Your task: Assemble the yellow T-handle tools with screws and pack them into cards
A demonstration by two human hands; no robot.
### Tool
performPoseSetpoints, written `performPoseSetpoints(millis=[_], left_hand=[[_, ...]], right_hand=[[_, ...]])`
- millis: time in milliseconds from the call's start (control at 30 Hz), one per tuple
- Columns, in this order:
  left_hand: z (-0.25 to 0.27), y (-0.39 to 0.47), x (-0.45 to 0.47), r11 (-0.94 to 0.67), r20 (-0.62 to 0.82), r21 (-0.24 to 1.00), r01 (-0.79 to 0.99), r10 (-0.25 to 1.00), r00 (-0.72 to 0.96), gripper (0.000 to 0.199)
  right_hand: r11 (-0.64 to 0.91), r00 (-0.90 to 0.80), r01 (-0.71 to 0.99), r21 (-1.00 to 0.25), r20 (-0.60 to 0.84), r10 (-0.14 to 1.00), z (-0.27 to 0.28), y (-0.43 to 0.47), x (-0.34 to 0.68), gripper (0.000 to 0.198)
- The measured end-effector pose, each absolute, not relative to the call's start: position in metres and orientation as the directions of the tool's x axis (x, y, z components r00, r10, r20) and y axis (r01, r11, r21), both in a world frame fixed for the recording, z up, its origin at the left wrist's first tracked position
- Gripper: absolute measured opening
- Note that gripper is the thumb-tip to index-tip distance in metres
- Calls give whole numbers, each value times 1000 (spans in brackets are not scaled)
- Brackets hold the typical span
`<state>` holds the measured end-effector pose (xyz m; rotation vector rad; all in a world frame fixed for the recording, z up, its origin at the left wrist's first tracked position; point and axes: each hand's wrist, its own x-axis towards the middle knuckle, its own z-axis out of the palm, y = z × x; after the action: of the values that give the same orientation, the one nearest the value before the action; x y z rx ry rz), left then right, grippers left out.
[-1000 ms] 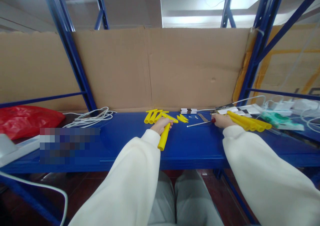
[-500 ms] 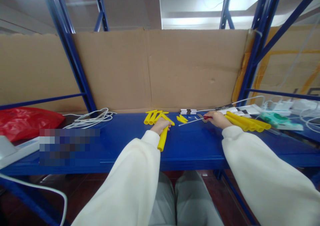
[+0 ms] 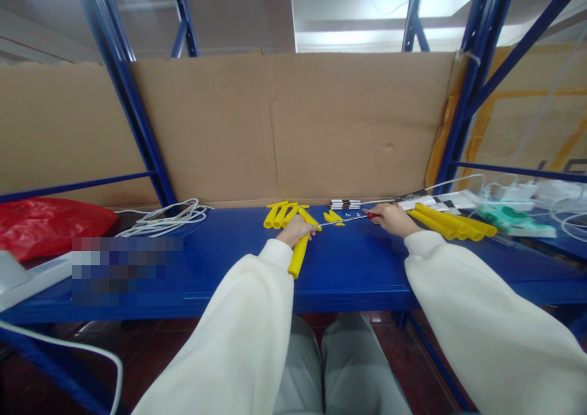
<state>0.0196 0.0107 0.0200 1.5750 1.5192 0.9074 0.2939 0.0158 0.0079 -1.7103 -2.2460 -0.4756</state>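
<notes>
Left hand (image 3: pixel 297 230) clamped on a yellow T-shaped part (image 3: pixel 299 258) at the blue shelf (image 3: pixel 353 268), tube end toward the body; right hand (image 3: pixel 391 219), apart from it, grips a red-handled screwdriver (image 3: pixel 345 220). Tip is at the right end of the part's crosspiece, can't tell if seated. More yellow T-parts (image 3: pixel 278 216) lie just behind left hand, yellow tubes (image 3: pixel 452 224) beside right
</notes>
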Motion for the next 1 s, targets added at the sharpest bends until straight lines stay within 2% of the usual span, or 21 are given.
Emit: performPoseSetpoints(millis=[400, 600, 900, 1000], left_hand=[[19, 14, 19, 12, -37, 898, 439, 998, 47, 30], [19, 10, 20, -22, -4, 895, 446, 998, 57, 31], [20, 11, 21, -34, 35, 825, 564, 999, 10, 34], [17, 17, 18, -42, 60, 803, 594, 998, -10, 33]], right_hand=[[220, -240, 971, 97, 401, 884, 8, 16, 294, 31], [225, -246, 969, 99, 409, 879, 7, 17, 295, 32], [207, -246, 968, 141, 380, 892, 12, 8, 284, 31], [250, -279, 960, 127, 339, 899, 13, 6, 282, 32]])
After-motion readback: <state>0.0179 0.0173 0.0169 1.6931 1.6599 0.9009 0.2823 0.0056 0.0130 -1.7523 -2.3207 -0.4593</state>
